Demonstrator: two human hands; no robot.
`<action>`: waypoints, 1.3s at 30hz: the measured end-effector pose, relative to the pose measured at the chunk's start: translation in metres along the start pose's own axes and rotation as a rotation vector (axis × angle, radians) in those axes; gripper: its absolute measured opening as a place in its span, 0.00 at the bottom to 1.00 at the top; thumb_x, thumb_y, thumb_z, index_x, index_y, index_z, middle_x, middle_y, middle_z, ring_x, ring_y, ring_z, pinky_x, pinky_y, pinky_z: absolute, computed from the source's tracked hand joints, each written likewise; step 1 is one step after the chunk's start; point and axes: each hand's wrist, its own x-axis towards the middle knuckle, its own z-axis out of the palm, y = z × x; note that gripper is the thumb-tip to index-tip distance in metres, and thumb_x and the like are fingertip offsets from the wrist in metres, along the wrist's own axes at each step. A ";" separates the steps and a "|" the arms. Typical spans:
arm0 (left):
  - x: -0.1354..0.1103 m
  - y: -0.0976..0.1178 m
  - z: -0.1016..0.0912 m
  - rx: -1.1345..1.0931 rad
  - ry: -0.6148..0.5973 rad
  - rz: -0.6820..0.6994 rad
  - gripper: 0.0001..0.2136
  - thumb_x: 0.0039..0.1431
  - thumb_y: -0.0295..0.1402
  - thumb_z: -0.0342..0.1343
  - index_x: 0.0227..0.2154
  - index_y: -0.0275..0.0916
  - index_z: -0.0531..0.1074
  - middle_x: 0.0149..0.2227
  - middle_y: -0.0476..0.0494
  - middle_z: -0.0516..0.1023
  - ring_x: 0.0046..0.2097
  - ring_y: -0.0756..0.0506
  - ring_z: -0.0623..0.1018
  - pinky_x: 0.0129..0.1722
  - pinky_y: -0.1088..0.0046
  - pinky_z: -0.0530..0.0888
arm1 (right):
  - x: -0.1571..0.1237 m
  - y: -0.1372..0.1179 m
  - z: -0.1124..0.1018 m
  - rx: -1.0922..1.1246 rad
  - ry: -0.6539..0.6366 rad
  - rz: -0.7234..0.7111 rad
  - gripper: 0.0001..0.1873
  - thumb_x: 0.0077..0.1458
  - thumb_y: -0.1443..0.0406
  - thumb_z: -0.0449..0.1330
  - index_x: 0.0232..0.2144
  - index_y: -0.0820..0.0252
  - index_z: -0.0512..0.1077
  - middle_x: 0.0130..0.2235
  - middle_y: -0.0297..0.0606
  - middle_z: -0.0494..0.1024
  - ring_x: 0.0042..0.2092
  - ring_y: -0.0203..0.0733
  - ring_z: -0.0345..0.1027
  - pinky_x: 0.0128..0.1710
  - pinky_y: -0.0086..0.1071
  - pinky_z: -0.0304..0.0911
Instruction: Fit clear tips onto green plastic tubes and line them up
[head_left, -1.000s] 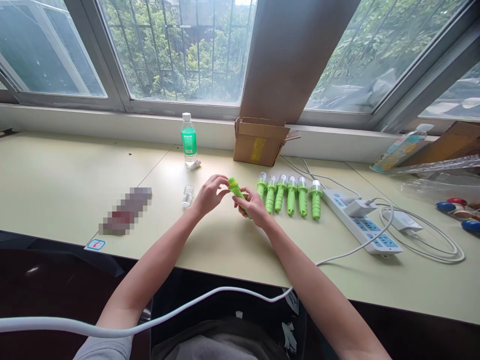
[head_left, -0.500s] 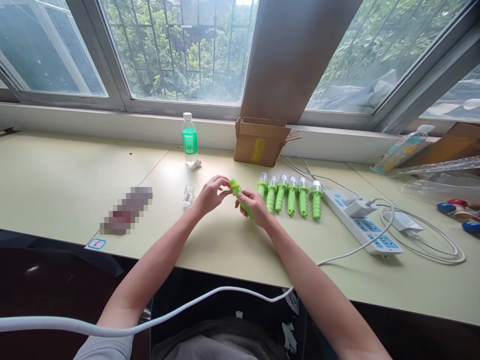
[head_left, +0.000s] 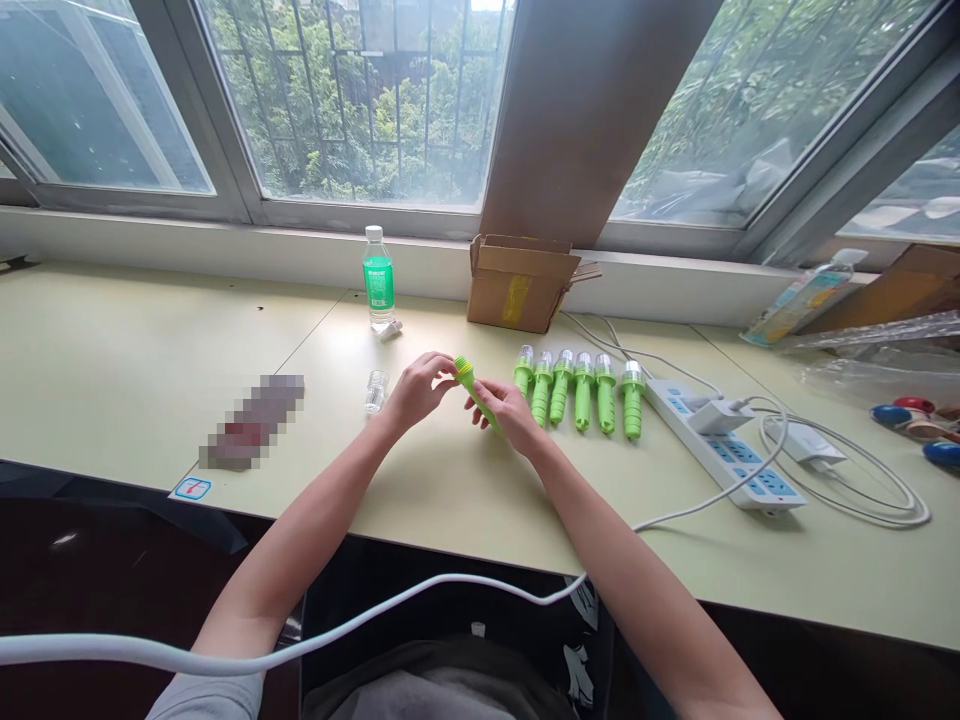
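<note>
A green flashlight body (head_left: 477, 392) with a yellow-ringed threaded top and no clear cover is held tilted above the table. My right hand (head_left: 514, 412) is closed around its lower handle. At the threaded end, my left hand (head_left: 421, 388) pinches with thumb and fingertips. A clear ribbed plastic cover (head_left: 376, 391) lies just left of my left hand. To the right of my right hand, several green flashlights (head_left: 583, 392) with clear covers lie side by side in a row.
Behind the hands stand a water bottle (head_left: 379, 278) with a small white item (head_left: 391, 330) at its base and a cardboard box (head_left: 517, 287). A power strip (head_left: 724, 450) with looped cables lies right. A blurred object (head_left: 255, 422) lies left. A white cable (head_left: 360, 627) crosses the foreground.
The flashlight body has turned slightly, its threaded end shifting a little left. The right-hand fingers have shifted along the handle. Both hands stay in about the same place.
</note>
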 end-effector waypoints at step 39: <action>0.002 0.001 -0.002 -0.036 -0.057 -0.027 0.04 0.56 0.30 0.55 0.34 0.38 0.68 0.39 0.45 0.72 0.37 0.51 0.75 0.35 0.71 0.78 | -0.001 0.005 0.006 -0.150 0.013 -0.050 0.18 0.50 0.49 0.57 0.29 0.58 0.66 0.23 0.30 0.68 0.16 0.28 0.55 0.14 0.26 0.52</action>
